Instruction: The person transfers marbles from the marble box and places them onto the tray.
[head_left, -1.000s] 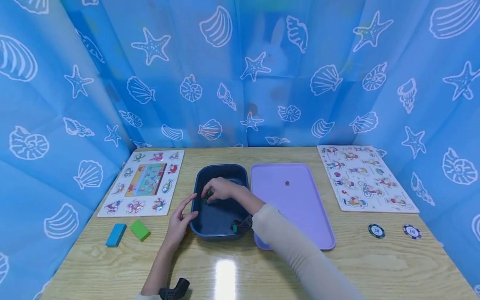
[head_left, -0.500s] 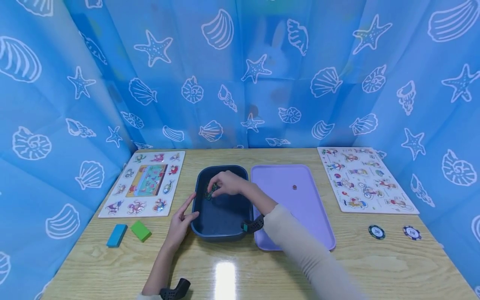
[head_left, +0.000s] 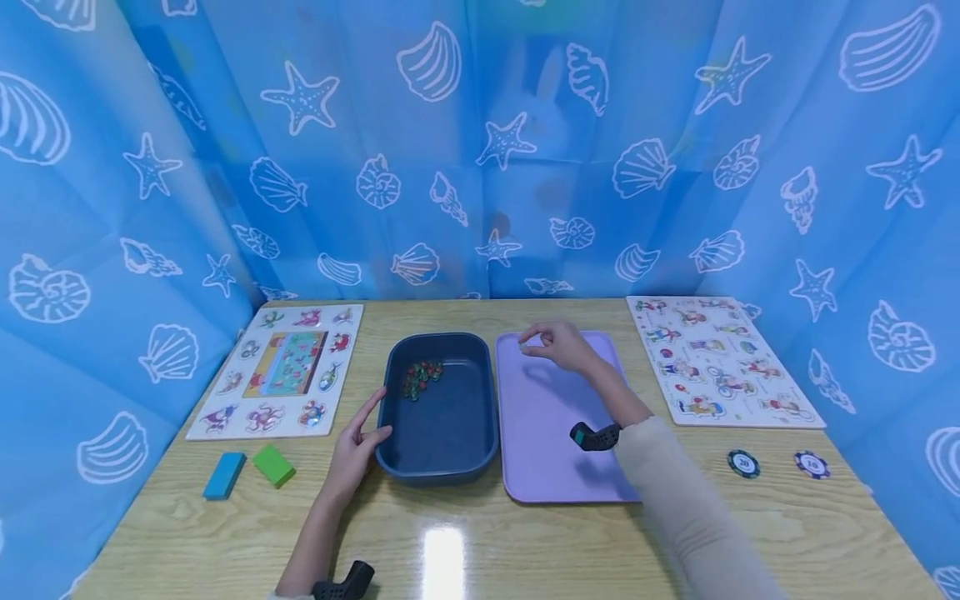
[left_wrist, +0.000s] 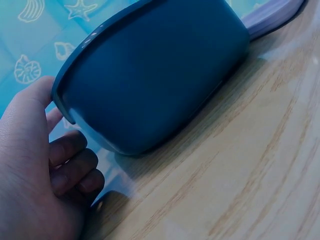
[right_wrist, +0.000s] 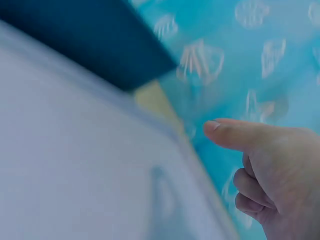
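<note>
A dark blue rectangular box (head_left: 438, 433) stands on the wooden table; a cluster of small green and reddish-brown bead-like pieces (head_left: 422, 379) lies in its far left part. My left hand (head_left: 356, 454) holds the box's left rim, thumb over the edge, with other fingers curled outside its wall in the left wrist view. Above the far left part of a flat purple tray (head_left: 536, 450) is my right hand (head_left: 562, 346). Its thumb and index finger are bent toward each other; whether a small piece sits between them cannot be made out. The right wrist view shows the thumb (right_wrist: 230, 134) and curled fingers.
Left of the box lie a blue block (head_left: 224, 476), a green block (head_left: 273, 466) and a sea-animal puzzle board (head_left: 217, 400). Another picture board (head_left: 712, 358) lies at the right, with two poker chips, one marked 20 (head_left: 743, 463) and one marked 10 (head_left: 812, 465), nearer.
My right hand has left the box and moved right, over the tray. The small brown piece seen earlier on the tray is out of sight. My left hand stays at the rim.
</note>
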